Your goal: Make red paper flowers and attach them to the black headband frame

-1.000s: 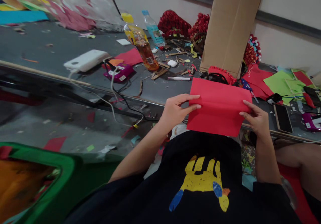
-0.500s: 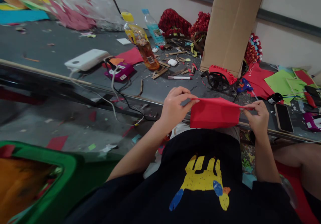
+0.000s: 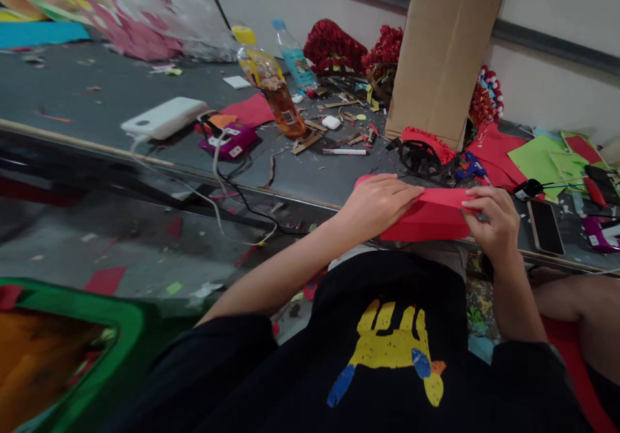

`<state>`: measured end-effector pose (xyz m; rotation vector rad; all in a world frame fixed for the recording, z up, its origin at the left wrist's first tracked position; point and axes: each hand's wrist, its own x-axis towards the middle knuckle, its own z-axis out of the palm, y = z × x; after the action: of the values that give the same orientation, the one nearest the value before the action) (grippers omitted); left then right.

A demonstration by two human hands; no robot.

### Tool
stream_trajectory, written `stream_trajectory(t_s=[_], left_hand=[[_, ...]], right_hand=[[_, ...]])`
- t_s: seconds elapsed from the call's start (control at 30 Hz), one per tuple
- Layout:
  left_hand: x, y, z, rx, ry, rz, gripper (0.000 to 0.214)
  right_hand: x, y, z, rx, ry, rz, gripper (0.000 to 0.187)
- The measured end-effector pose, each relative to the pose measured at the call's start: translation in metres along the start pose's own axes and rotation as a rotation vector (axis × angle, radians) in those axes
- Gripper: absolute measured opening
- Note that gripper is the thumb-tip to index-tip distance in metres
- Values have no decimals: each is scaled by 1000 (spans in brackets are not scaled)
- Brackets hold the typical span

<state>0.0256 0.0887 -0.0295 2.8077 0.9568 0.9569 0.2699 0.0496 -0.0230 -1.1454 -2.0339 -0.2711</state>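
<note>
We record the red paper [image 3: 423,227] at the front edge of the table [image 3: 188,81], just beyond the dark shirt [image 3: 387,381], bent along its length. Left hand [image 3: 380,203]: fingers together and nearly straight, laid across the paper's left part; its thumb is hidden, so we cannot tell whether it grips. Right hand [image 3: 494,220]: fingers curled, thumb and fingertips pinching the paper's right end. We note a phone [image 3: 546,227] right of this hand and a pen [image 3: 345,152] lying beyond the left.

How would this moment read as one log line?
left hand: on red paper; right hand: pinching paper's end; phone: on table
</note>
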Motion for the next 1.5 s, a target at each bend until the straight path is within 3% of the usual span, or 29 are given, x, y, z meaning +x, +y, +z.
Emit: stream_trajectory(t_s=[0.2,0.4,0.5,0.63,0.77,0.87,0.97,1.07,1.17,1.3,1.4,1.5], left_hand=[[12,4,-19,50,-276,-70,32],[24,10,-31,71,-375,-40,30],[17,-2,-34,91,-420,-8,31],[-3,-34,-42,104,-477,-27,33],[-9,-46,-55,81,-314,-176,37],[3,-26,-54,9,-208,-152,39],[22,0,-41,-13,-289,-38,38],[35,8,-27,-8,-396,23,26],[36,-5,-25,-82,-432,13,25],[24,-30,-33,-261,-426,-83,25],[17,-44,-35,-381,-414,-194,31],[15,-51,-31,-463,-379,-280,38]], right_hand=[[40,-13,-14,-174,-323,-168,15],[69,-33,0,-166,-663,-346,25],[70,-14,-2,-68,-747,-312,30],[65,19,-14,132,-853,-165,38],[62,25,-18,175,-942,-104,45],[67,12,-13,175,-957,-134,44],[73,-4,-9,198,-944,-185,39],[75,-11,-12,200,-914,-225,38],[68,-3,-24,208,-887,-200,41],[49,25,-49,311,-819,-27,40],[35,44,-60,354,-633,167,39],[24,51,-53,385,-454,334,41]])
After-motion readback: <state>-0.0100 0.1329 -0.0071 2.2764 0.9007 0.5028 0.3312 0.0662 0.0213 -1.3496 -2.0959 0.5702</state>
